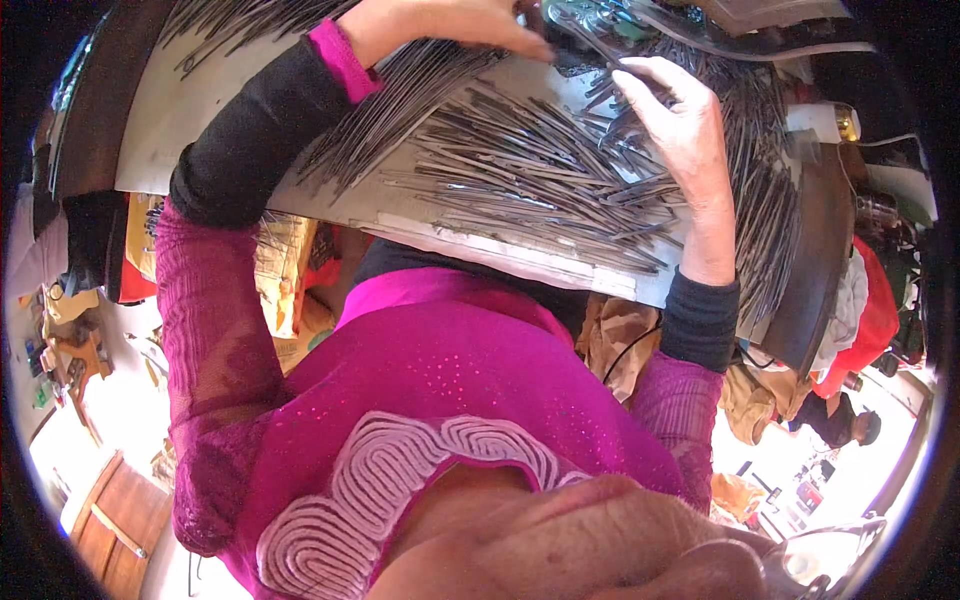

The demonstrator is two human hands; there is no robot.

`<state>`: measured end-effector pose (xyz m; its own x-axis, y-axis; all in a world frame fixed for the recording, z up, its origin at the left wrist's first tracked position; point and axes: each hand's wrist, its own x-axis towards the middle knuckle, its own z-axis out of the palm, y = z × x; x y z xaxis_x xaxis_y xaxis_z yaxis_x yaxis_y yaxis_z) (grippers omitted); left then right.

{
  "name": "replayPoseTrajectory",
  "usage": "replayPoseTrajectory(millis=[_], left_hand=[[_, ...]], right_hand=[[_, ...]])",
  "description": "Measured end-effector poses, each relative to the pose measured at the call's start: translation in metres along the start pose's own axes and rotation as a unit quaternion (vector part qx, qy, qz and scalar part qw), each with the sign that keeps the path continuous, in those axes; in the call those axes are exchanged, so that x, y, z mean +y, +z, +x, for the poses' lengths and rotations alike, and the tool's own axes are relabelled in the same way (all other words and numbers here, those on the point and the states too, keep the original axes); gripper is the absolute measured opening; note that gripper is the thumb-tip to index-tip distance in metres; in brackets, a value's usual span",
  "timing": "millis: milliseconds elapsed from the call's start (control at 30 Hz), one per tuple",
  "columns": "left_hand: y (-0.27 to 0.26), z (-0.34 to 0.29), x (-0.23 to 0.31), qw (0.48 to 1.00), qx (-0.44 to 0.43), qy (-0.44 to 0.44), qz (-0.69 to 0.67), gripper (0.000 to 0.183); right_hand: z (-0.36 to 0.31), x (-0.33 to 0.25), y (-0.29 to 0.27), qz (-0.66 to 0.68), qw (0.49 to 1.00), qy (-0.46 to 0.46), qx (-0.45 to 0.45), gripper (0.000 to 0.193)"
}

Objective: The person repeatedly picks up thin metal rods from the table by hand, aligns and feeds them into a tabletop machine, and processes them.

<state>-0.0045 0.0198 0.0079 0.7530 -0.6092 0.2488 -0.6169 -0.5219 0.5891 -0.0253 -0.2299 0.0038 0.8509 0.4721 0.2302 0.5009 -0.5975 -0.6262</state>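
My right hand [685,110] pinches the near end of a thin dark stick [588,36] between thumb and fingertips. The stick slants up and left toward a dark object at the top edge, part of a machine [625,22] with bluish-green parts. My left hand [455,22] reaches in from the left, its thumb stretched out beside that dark object and its fingers partly cut off by the picture's edge. No item shows in it. Below both hands, a loose pile of thin dark sticks [540,170] covers the pale tabletop [340,208].
More sticks lie in a bundle [400,105] under my left forearm and in a heap [765,190] right of my right wrist. Dark raised boards [815,270] edge the table. A brown paper bag [618,345] and a red cloth [868,320] are below and to the right.
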Motion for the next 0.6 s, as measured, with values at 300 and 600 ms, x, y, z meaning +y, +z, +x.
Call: replayPoseTrajectory(millis=[300,600], left_hand=[[0.002,-0.003,0.003,0.982,0.005,-0.098,0.163,0.026],[0.012,0.005,0.008,0.919,0.055,-0.182,-0.346,0.018]], right_hand=[[-0.003,0.000,0.005,0.144,0.981,0.094,-0.087,0.027],[-0.013,-0.011,0.007,0.266,0.933,0.169,-0.177,0.031]])
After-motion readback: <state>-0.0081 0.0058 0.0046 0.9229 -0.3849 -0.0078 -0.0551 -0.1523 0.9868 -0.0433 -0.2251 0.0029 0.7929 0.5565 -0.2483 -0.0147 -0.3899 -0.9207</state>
